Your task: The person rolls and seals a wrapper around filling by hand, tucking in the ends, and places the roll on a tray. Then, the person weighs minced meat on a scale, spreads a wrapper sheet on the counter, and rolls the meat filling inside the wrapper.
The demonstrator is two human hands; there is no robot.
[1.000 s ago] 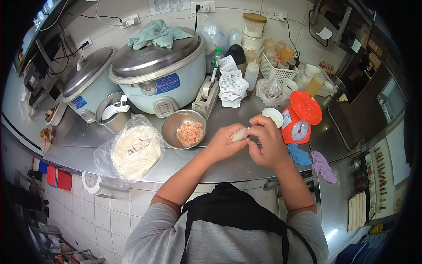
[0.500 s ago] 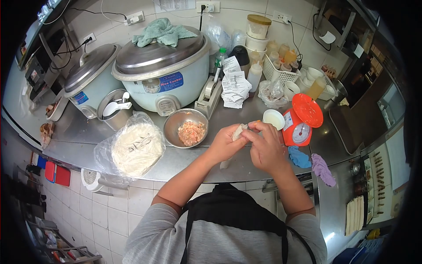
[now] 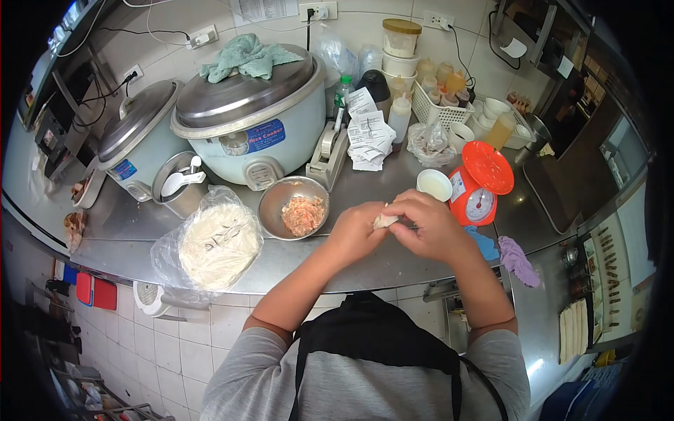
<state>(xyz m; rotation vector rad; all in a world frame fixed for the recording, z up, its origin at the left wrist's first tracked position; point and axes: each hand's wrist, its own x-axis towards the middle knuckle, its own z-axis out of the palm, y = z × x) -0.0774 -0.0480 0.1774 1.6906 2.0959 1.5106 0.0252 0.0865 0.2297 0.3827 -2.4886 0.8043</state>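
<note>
Above the steel counter, a small pale dumpling [image 3: 384, 222] is pinched between my two hands. My left hand [image 3: 356, 231] has its fingers closed on the dumpling from the left. My right hand [image 3: 430, 223] presses thumb and fingers on it from the other side; a thin dark-grey thing shows under the right palm, too hidden to name. Left of my hands sits a metal bowl [image 3: 267, 210] with pinkish minced filling [image 3: 303, 215]. Beyond it, an open plastic bag [image 3: 166, 254] holds a stack of round pale wrappers [image 3: 219, 245]. A small white bowl of pale liquid [image 3: 434, 185] stands just behind my right hand.
An orange scale [image 3: 477, 203] stands right, near blue [image 3: 484, 243] and purple [image 3: 518, 261] cloths. Two rice cookers [image 3: 281, 151] [image 3: 133, 151], a pot with scoops [image 3: 184, 200], a tape dispenser [image 3: 328, 156], receipts [image 3: 370, 133] and a bottle basket [image 3: 442, 112] line the back.
Both hands have drawn closer together around the dumpling, and my right hand has turned to cover more of it. The whole view has shifted slightly.
</note>
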